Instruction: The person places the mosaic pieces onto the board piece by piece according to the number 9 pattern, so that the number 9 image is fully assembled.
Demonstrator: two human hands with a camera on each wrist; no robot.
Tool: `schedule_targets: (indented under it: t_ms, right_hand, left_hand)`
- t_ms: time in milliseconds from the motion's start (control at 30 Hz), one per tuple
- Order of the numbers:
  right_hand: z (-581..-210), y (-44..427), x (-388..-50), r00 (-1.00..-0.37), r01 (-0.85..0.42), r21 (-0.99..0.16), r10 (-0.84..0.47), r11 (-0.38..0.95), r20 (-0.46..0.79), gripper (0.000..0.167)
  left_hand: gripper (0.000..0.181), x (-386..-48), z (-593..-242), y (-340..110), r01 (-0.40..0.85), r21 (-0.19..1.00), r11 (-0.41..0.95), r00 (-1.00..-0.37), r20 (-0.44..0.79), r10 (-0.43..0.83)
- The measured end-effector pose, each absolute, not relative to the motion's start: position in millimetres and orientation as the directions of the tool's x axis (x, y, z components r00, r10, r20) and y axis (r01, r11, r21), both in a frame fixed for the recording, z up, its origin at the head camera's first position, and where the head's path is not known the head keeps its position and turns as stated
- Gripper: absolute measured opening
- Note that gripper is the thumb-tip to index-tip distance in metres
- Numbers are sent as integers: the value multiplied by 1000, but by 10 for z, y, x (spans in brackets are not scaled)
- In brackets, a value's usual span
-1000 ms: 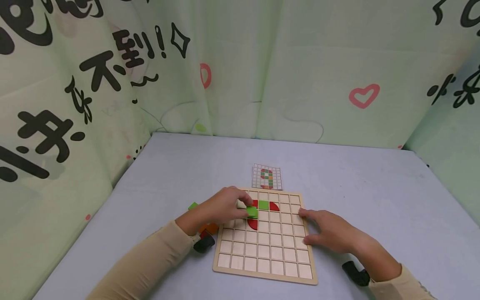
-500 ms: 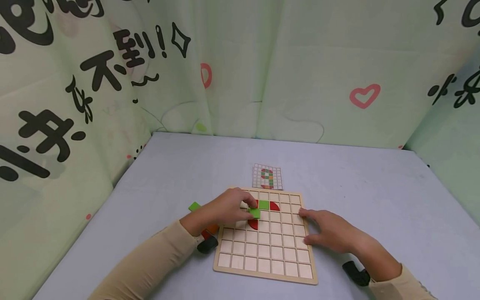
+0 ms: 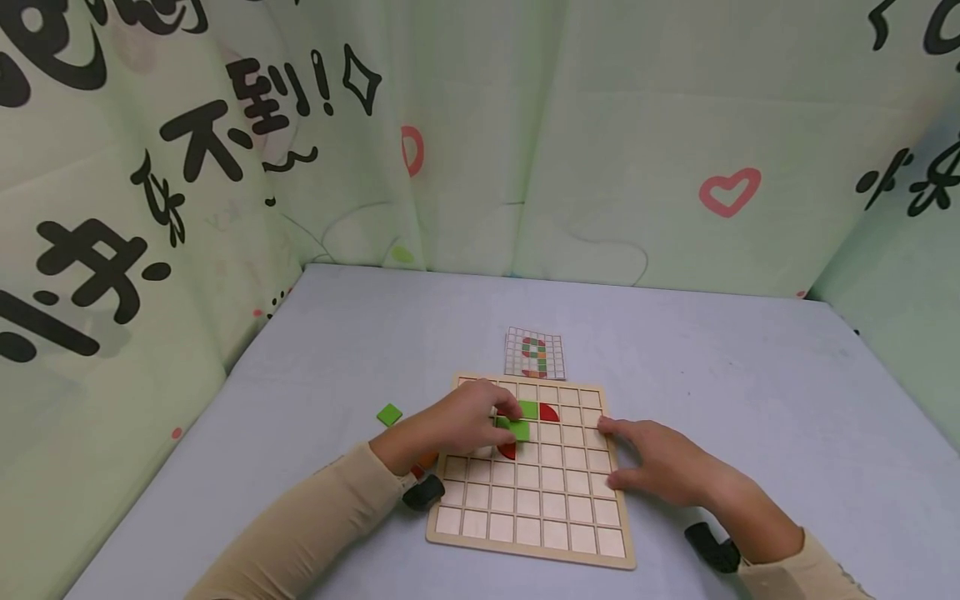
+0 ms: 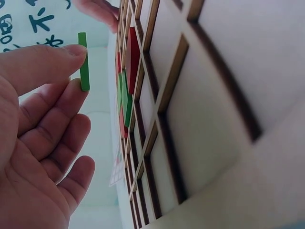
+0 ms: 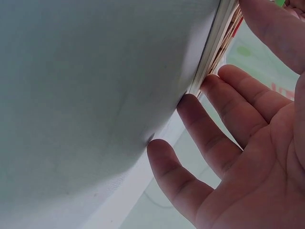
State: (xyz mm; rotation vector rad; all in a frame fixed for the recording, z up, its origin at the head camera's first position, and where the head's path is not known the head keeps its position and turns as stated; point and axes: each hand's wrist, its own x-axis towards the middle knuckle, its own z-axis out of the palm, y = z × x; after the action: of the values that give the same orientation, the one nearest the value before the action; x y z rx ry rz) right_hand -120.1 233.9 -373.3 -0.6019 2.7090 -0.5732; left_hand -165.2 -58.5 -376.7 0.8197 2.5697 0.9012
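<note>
A green square tile (image 4: 83, 67) is pinched between the thumb and index fingertip of my left hand (image 3: 467, 418). It hovers above the wooden grid board (image 3: 525, 531), apart from it in the left wrist view. Near it on the board lie a green tile (image 3: 528, 409), a red quarter-round piece (image 3: 549, 412) and another red piece (image 3: 508, 451); a further green tile (image 4: 126, 100) shows in the left wrist view. My left hand hides part of this area. With fingers spread and relaxed, my right hand (image 3: 663, 461) touches the board's right edge.
Behind the board lies a printed pattern card (image 3: 534, 354). Left of the board are a loose green tile (image 3: 389, 414) and orange pieces (image 3: 428, 460) partly covered by my left wrist. A printed curtain (image 3: 600, 150) surrounds the white table (image 3: 750, 375).
My left hand has shifted slightly to the right across the board with the green tile, uncovering more of the loose green tile at left. My right hand stays put.
</note>
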Motion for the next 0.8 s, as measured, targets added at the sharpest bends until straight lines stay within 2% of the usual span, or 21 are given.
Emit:
schedule_targets:
  t_ms: [800]
  right_hand:
    - [-3761,2365,-1215,-858,-371,-446,-485,814,-171,75]
  left_hand:
    - [20,-1672,-3840,-487,456,631,628,-778,-60,625]
